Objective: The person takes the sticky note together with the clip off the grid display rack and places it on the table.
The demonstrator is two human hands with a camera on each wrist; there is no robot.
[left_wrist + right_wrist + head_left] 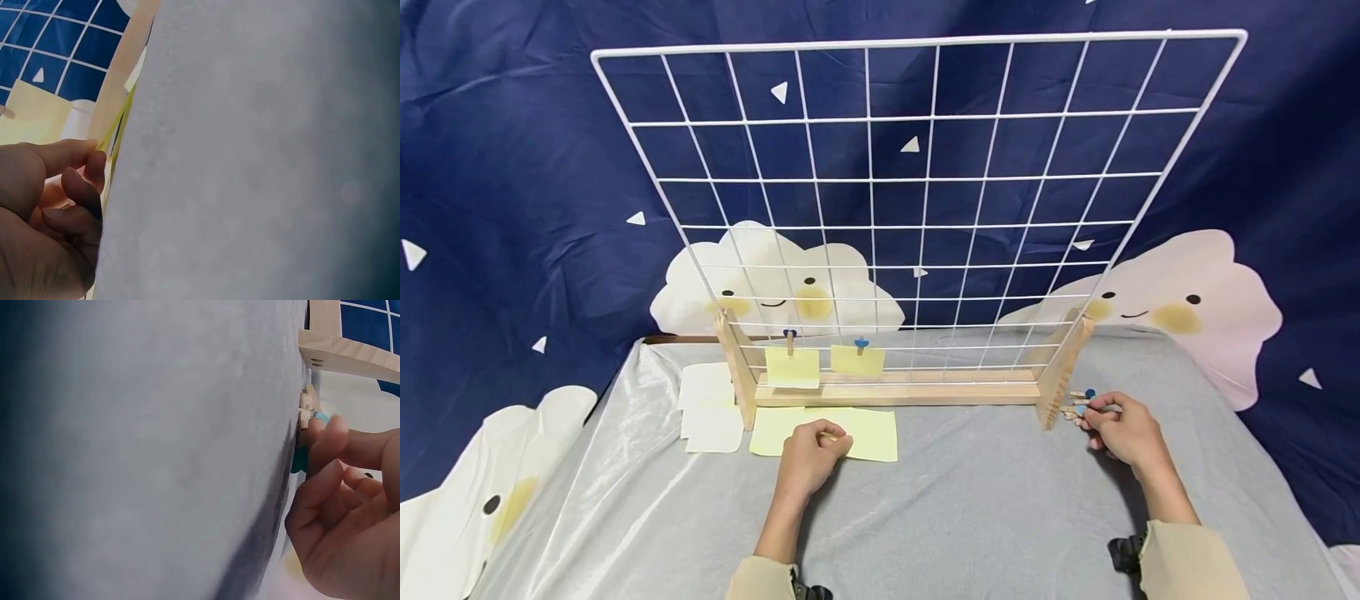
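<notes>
My left hand [814,454] pinches the edge of a yellow paper note [107,132] between thumb and forefinger, over yellow notes [874,433] lying on the cloth. To the right, my right hand [1123,429] has its fingertips at a small pile of wooden clothespins [1072,412] with blue ornaments, beside the stand's right foot. In the right wrist view, thumb and forefinger close on a clothespin [305,419], partly hidden by them. Two yellow notes [792,369] hang low on the white wire grid [925,179], each under a clothespin [790,340] with a blue top.
The grid leans in a wooden stand [895,392] with upright feet at both ends. Left of it lie white paper sheets [711,412]. Grey cloth [955,500] covers the table, and a dark blue curtain [550,108] with cloud faces hangs behind.
</notes>
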